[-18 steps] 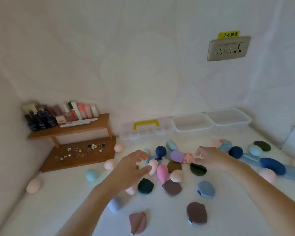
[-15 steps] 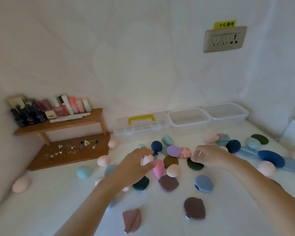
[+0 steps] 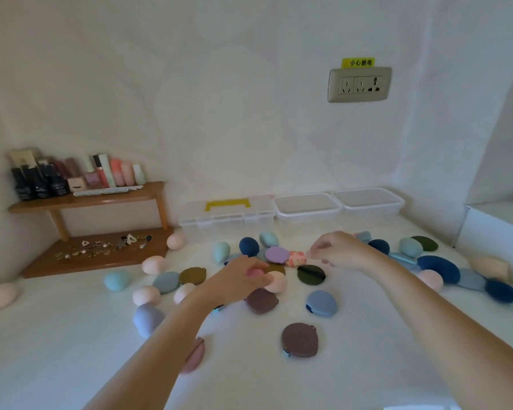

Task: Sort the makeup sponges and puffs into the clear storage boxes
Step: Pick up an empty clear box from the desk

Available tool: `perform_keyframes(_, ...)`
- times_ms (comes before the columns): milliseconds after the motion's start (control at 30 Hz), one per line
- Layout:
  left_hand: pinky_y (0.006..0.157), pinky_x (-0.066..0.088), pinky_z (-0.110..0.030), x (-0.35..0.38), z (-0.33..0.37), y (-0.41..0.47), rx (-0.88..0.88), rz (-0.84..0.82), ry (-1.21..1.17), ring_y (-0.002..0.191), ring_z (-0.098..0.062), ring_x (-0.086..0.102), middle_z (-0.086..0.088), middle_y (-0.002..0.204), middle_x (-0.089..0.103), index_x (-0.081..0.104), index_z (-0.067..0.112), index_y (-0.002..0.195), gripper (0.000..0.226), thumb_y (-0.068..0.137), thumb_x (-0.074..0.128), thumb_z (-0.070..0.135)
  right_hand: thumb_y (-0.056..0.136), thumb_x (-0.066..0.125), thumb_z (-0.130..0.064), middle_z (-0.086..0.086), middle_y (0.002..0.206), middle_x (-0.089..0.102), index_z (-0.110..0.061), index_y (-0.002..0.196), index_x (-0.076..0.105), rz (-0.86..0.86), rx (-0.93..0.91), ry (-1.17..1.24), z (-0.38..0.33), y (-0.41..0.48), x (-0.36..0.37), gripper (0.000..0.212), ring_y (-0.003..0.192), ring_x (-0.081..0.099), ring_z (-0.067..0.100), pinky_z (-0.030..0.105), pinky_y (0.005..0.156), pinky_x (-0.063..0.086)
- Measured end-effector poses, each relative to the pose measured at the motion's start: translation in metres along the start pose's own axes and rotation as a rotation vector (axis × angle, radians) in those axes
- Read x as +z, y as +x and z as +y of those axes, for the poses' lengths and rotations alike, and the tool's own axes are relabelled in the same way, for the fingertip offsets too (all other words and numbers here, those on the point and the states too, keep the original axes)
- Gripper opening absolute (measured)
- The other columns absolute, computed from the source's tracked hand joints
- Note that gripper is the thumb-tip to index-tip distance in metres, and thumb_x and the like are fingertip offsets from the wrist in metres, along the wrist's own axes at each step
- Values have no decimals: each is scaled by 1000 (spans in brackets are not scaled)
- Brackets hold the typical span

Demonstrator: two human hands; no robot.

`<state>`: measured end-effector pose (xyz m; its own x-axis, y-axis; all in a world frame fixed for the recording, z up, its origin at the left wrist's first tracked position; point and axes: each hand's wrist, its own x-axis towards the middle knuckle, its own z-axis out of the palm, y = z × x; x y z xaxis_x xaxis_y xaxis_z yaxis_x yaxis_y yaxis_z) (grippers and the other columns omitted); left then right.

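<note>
1. Two clear storage boxes [image 3: 307,207] stand side by side against the back wall, well beyond both hands, with nothing visible inside them. A divided organiser [image 3: 227,213] with a yellow handle sits just to their left.
2. Sponges and puffs lie scattered over the white table [image 3: 367,335]. The thickest cluster is between and under the hands.
3. The left hand [image 3: 237,279] reaches into the middle of the cluster, its fingers curled round a pink sponge [image 3: 255,273]. A pale sponge [image 3: 276,281] touches its fingertips, and a brown puff [image 3: 261,300] lies just below them.
4. The right hand [image 3: 342,251] is held apart from the left, its fingers curled and its tips just beside a patterned sponge [image 3: 296,258]. Whether it pinches anything I cannot tell. A dark green puff [image 3: 311,274] lies just below this hand, and a lilac puff [image 3: 276,254] lies left of the patterned sponge.
5. Half a second ago the left hand was over the pale sponge, with the pink one lying free beside it — now it has closed on the pink one. The right hand has stayed by the patterned sponge.
</note>
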<state>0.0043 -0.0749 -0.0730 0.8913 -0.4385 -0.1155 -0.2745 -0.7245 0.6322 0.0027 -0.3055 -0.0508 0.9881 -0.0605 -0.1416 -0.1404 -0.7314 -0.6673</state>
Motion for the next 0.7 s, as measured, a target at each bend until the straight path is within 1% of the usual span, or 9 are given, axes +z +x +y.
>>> perform_keyframes(67, 77, 39, -14, 5, 1, -1, -20, 20, -92, 103, -6, 52, 12, 115, 53, 55, 34, 121, 33, 90, 52, 44, 90, 62, -28, 13, 112, 62, -2, 124, 55, 51, 93, 478, -1, 12, -5, 43, 100, 63, 23, 28, 81, 52)
perform_keyframes(133, 74, 39, -11, 8, 3, -1, -20, 46, -140, 99, -5, 52, 12, 111, 55, 57, 33, 118, 29, 91, 53, 42, 91, 62, -19, 21, 113, 56, 6, 131, 45, 101, 156, 852, -1, 26, -10, 49, 103, 60, 30, 31, 81, 52)
perform_keyframes(200, 78, 41, -14, 10, 3, 1, -19, 59, -161, 99, -7, 53, 10, 109, 56, 58, 30, 116, 27, 92, 52, 40, 91, 61, -11, 25, 126, 45, 6, 135, 37, 139, 198, 1135, -3, 41, -14, 52, 114, 54, 36, 39, 89, 52)
perform_keyframes(267, 83, 43, -18, 11, 2, 3, -14, 69, -175, 100, -8, 54, 8, 109, 57, 59, 29, 114, 25, 92, 52, 39, 91, 61, -9, 24, 139, 32, -1, 138, 34, 172, 252, 1313, -5, 53, -16, 56, 121, 48, 41, 47, 94, 51)
perform_keyframes(333, 86, 44, -21, 11, 0, 5, -9, 75, -181, 100, -9, 55, 8, 108, 57, 59, 30, 112, 22, 92, 53, 38, 91, 61, -11, 21, 145, 28, -5, 141, 33, 195, 301, 1342, -9, 63, -16, 59, 123, 47, 42, 48, 93, 51)
perform_keyframes(433, 86, 46, -21, 11, -5, 8, 12, 73, -182, 101, -9, 55, 7, 110, 57, 59, 31, 111, 21, 92, 53, 36, 92, 59, -8, 20, 144, 30, -3, 139, 36, 230, 318, 1357, -14, 77, -12, 52, 122, 47, 41, 48, 94, 50)
perform_keyframes(500, 84, 46, -19, 10, -8, 11, 29, 74, -195, 100, -9, 55, 7, 111, 56, 59, 30, 110, 20, 92, 53, 34, 93, 56, -5, 20, 131, 39, -1, 133, 42, 245, 322, 1372, -16, 85, -8, 42, 120, 49, 39, 48, 96, 49)
perform_keyframes(600, 82, 46, -18, 11, -10, 14, 42, 77, -208, 99, -9, 56, 5, 110, 56, 60, 30, 107, 16, 92, 54, 32, 92, 57, -8, 17, 97, 45, -2, 113, 48, 256, 332, 1365, -17, 89, -6, 23, 114, 54, 35, 46, 93, 52)
perform_keyframes(700, 82, 47, -19, 10, -9, 14, 39, 78, -222, 98, -9, 57, 5, 109, 57, 60, 31, 104, 14, 92, 54, 32, 92, 59, -12, 17, 97, 48, -4, 103, 47, 276, 328, 1379, -19, 90, -10, 19, 103, 58, 32, 43, 86, 56)
